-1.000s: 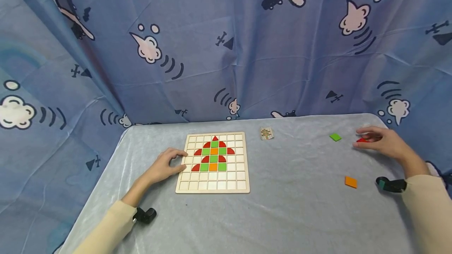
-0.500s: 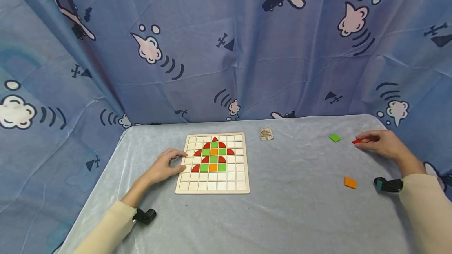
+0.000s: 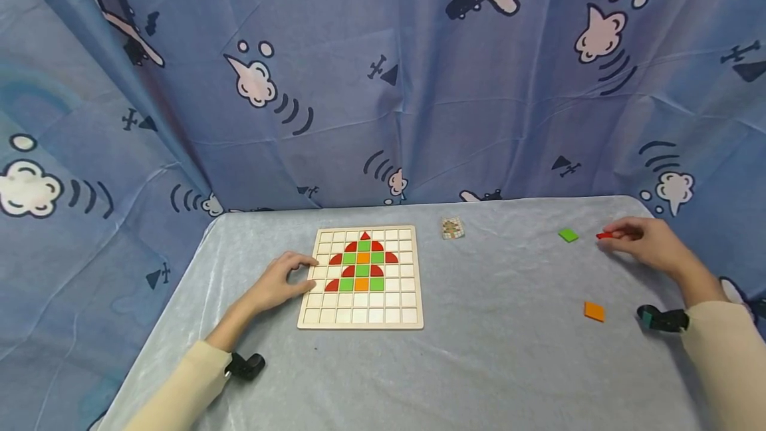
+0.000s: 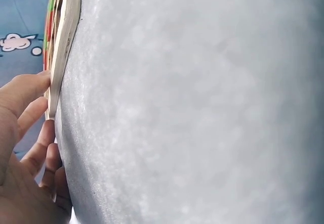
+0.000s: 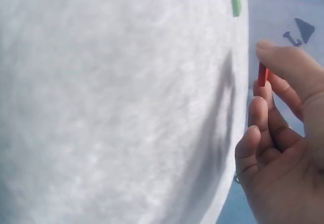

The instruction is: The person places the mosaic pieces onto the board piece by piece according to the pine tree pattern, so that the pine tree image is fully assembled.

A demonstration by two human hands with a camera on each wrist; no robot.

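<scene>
A square wooden grid board [image 3: 402,316] lies left of the middle in the head view, bearing red, green and orange tiles in a stepped tree-like pattern. My left hand [image 3: 276,283] rests at its left edge, thumb and forefinger tips spread apart on the rim; the left wrist view shows the fingers [image 4: 33,114] along the board's side. Far to the right, my right hand [image 3: 649,246] pinches a small red tile [image 3: 603,235] between thumb and fingertips. The right wrist view shows this red tile [image 5: 262,75] edge-on, partly covered by the thumb.
Left of the right hand lies a green tile [image 3: 568,235], and nearer the front an orange square tile [image 3: 594,311]. A small patterned card [image 3: 452,227] sits beyond the board's right side. Behind the grey-covered table [image 3: 479,364] hangs a blue printed curtain [image 3: 335,85].
The right hand has gathered its thumb and fingers around the red tile, which now sticks out from the fingertips, raised a little. The left hand and board stay where they were.
</scene>
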